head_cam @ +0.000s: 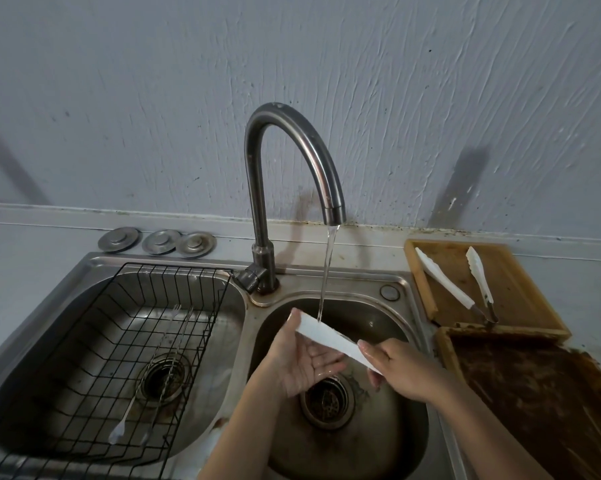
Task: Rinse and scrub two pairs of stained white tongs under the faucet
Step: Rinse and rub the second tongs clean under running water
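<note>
Over the right sink basin (389,445), both hands hold one pair of white tongs (330,337) flat under the running stream from the curved faucet (292,147). Water hits the tongs near their far end. My left hand (302,362) lies palm up beneath that end, thumb on the edge. My right hand (401,370) pinches the near end from the right. A second pair of white tongs (461,282) with a metal hinge lies spread apart on the wooden tray (520,299) to the right of the sink.
A black wire rack (84,393) sits in the left basin with thin utensils (132,403) lying in it. Three metal drain plugs (157,241) rest behind that basin. A stained brown wooden tray (548,403) lies at the near right.
</note>
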Tool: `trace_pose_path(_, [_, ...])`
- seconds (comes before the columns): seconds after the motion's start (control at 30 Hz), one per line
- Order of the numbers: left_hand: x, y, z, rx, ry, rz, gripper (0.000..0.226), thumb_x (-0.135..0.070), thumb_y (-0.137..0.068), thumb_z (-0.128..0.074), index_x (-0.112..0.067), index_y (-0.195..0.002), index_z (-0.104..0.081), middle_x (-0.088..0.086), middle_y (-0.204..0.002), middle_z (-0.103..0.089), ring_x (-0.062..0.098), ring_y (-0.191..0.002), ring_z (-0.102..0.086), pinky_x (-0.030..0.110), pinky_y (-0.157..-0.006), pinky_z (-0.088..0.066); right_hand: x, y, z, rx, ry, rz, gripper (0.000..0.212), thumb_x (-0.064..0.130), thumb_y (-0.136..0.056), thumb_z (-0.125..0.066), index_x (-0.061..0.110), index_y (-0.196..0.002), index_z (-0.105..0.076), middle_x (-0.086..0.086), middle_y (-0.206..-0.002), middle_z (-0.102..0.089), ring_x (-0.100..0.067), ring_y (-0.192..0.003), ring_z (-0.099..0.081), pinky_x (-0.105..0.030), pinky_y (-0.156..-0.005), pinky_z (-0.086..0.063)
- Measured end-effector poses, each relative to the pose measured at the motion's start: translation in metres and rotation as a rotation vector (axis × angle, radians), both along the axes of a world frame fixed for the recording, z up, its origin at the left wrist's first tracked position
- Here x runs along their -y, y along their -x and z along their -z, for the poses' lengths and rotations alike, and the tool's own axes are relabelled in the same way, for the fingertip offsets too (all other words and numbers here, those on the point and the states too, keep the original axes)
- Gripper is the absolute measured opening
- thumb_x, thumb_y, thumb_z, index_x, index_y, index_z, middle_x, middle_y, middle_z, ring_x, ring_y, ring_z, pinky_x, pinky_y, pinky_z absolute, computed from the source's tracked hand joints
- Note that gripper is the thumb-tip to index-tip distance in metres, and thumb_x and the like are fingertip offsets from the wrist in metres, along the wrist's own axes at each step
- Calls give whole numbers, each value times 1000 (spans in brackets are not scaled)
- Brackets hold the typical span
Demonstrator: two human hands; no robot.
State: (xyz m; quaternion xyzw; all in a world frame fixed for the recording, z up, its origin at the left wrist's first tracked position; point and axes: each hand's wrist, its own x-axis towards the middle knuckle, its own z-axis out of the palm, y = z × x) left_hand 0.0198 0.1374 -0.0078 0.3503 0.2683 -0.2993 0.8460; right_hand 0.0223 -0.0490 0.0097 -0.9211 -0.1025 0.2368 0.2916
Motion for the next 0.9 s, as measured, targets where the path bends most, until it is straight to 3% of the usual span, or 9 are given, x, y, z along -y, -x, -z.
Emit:
trace_pose_path(0.07, [-3, -2, 2, -16, 41, -13, 84, -67, -89, -26, 9, -109, -55, 28, -84, -72, 37, -72, -73, 43, -60, -61, 4, -2, -1, -9, -8, -31, 63, 59, -91, -22, 20, -58, -59, 1, -61, -57, -17, -62, -57, -34, -76, -49])
trace_pose_path(0.13, [-3, -3, 2, -12, 45, 8, 85, -68, -87, -30, 9, -112, -55, 29, -89, -71, 38, -74, -72, 44, -60, -61, 6, -2, -2, 3, -8, -49, 63, 59, -91, -23, 18, -60, -61, 1, -63, -59, -15, -62, -57, -32, -76, -48])
trace_pose_path(0.27, [2, 0, -2, 27, -75, 87, 58, -51, -88, -52, 5, -105, -58, 25, -87, -73, 31, -74, -73, 42, -69, -60, 8, -1, -4, 19, 27, -54, 63, 56, -92, -25, 15, -65, -64, 4, -65, -61, -10, -61, -57, -26, -72, -44])
trace_pose_path(0.47, [-1, -6, 1, -25, 39, -1, 90, -70, -88, -19, 10, -109, -54, 33, -94, -69, 42, -86, -68, 50, -76, -53, 8, 3, -7, 46, 4, -30, 63, 56, -93, -25, 14, -64, -63, 4, -55, -52, -8, -53, -51, -24, -64, -42])
trace_pose_path(0.57, [2, -4, 1, 13, 63, -23, 79, -61, -93, -21, 9, -116, -50, 32, -94, -70, 42, -84, -70, 50, -77, -56, 11, 3, -7, 31, -14, -4, 61, 58, -90, -24, 18, -61, -59, 4, -56, -52, -10, -54, -51, -26, -64, -43])
trace_pose_path(0.67, [6, -1, 2, 15, 97, -38, 62, -44, -100, -24, 12, -109, -51, 33, -90, -69, 42, -77, -71, 49, -74, -56, 19, 4, -6, 17, -25, 12, 66, 69, -79, -18, 21, -60, -59, -3, -64, -58, -18, -61, -55, -34, -72, -49])
trace_pose_path(0.77, [6, 1, 3, -7, 96, -32, 50, -29, -102, -29, 15, -103, -52, 34, -88, -68, 42, -89, -68, 47, -87, -54, 29, 3, -1, 25, -26, 14, 77, 79, -68, -14, 21, -62, -63, -17, -74, -66, -25, -66, -62, -37, -76, -50])
trace_pose_path(0.83, [3, 1, 3, -6, 35, -10, 41, -21, -101, -36, 15, -108, -54, 33, -91, -68, 38, -84, -70, 43, -79, -58, 35, 3, 4, 45, 3, 11, 79, 81, -66, -14, 21, -63, -65, -18, -75, -67, -26, -68, -64, -37, -77, -50])
trace_pose_path(0.9, [0, -2, 6, 8, -74, -32, 34, -13, -98, -43, 13, -118, -52, 29, -95, -67, 32, -72, -73, 37, -62, -61, 38, 4, 5, 68, 37, 14, 72, 75, -73, -19, 21, -63, -65, -12, -64, -61, -22, -62, -62, -33, -74, -50])
